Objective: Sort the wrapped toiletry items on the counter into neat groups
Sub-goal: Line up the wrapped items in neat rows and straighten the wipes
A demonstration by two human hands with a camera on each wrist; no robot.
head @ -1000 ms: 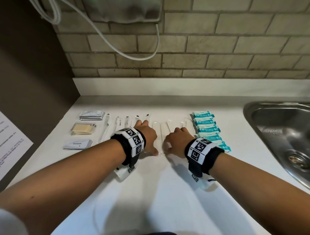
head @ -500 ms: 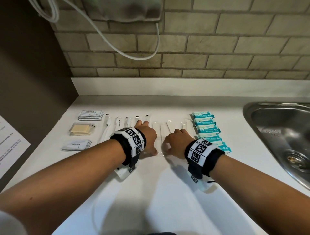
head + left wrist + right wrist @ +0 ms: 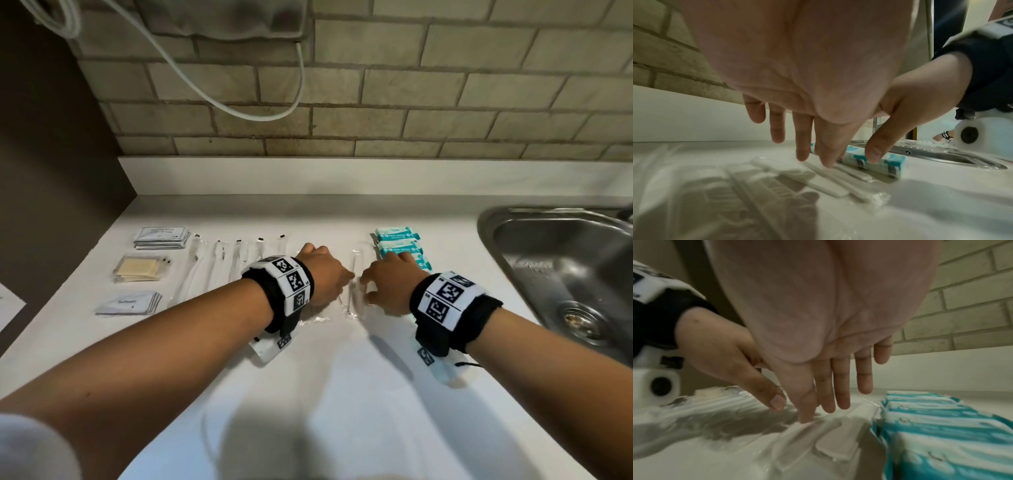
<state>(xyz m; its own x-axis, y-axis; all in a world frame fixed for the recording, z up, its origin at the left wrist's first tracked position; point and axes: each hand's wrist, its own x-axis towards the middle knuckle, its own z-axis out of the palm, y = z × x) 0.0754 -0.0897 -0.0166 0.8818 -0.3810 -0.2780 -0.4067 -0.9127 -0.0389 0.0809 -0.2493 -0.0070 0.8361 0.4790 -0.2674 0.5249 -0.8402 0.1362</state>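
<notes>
Clear-wrapped white toothbrushes (image 3: 354, 284) lie side by side on the white counter (image 3: 342, 394). My left hand (image 3: 320, 272) lies flat on them from the left and my right hand (image 3: 388, 284) from the right, thumbs nearly meeting. In the left wrist view my left hand (image 3: 807, 146) has straight fingers, tips down on the wrapped toothbrushes (image 3: 818, 183). In the right wrist view my right hand (image 3: 828, 402) presses straight fingers on a wrapper (image 3: 818, 434). Teal soap packets (image 3: 397, 240) (image 3: 941, 426) sit in a row just right of my right hand.
At far left lie a stack of grey sachets (image 3: 161, 236), tan items in clear wrap (image 3: 138, 270) and white toothpaste sachets (image 3: 130, 303). More wrapped toothbrushes (image 3: 222, 263) lie in a row beside them. A steel sink (image 3: 565, 267) is at right, a brick wall behind.
Both hands have slid to the right over the wrapped toothbrushes, towards the teal packets. My right hand now overlaps the packets' near end.
</notes>
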